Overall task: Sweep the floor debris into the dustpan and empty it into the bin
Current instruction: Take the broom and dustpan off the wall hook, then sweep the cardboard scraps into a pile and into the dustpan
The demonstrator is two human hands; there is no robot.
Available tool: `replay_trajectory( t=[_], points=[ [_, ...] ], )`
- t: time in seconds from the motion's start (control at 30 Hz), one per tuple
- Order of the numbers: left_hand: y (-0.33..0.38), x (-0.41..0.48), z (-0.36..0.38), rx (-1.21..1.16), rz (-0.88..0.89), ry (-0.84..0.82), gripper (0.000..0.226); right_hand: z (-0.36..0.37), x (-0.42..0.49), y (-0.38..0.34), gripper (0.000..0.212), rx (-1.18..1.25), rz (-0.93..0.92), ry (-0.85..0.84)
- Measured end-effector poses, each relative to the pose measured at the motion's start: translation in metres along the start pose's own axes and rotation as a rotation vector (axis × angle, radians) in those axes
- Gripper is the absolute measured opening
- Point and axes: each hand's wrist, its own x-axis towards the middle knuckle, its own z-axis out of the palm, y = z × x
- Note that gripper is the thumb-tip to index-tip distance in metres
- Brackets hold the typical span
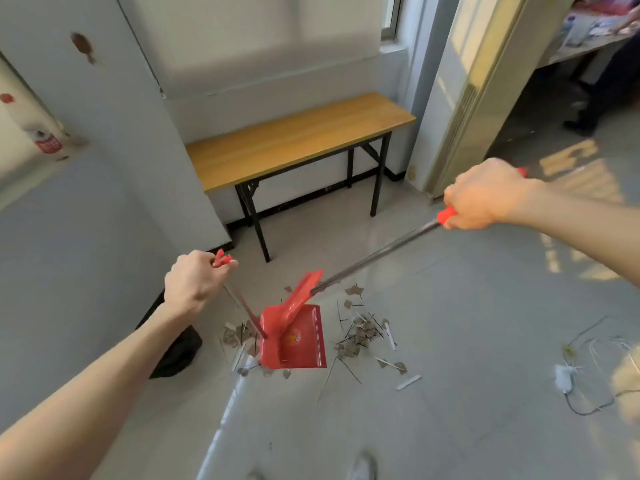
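A red dustpan [304,344] stands on the tiled floor in the middle of the view. My left hand [194,282] grips the red top of its thin upright handle. My right hand [485,195] holds the red grip of a broom whose metal pole [374,256] slants down to the left. The red broom head [298,303] rests over the dustpan's back. Debris [360,334] of brown scraps, thin sticks and white strips lies to the right of the pan, and more debris [237,336] lies to its left. A dark bin bag [178,351] sits under my left forearm.
A wooden bench with black legs [298,140] stands against the far wall. A white device with tangled cables [568,375] lies on the floor at right. A tall cabinet [474,81] rises at the right, with another person's legs beyond it. My shoe [363,467] shows at the bottom.
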Motion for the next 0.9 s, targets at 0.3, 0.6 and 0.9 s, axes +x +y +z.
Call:
replay_trajectory(
  t=[0.3,0.6,0.9],
  points=[
    [-0.024,-0.012,0.048,-0.408,-0.343,-0.055,0.033,0.173,0.017,-0.07,0.042,0.615,0.402,-0.365],
    [-0.002,0.016,0.091,-1.063,-0.725,-0.393,0.031,0.27,0.021,-0.145,0.033,0.878,0.764,-0.58],
    [-0.004,0.013,0.129,-0.742,-0.472,-0.429,0.018,0.313,0.028,-0.182,0.045,1.367,0.752,-0.953]
  ],
)
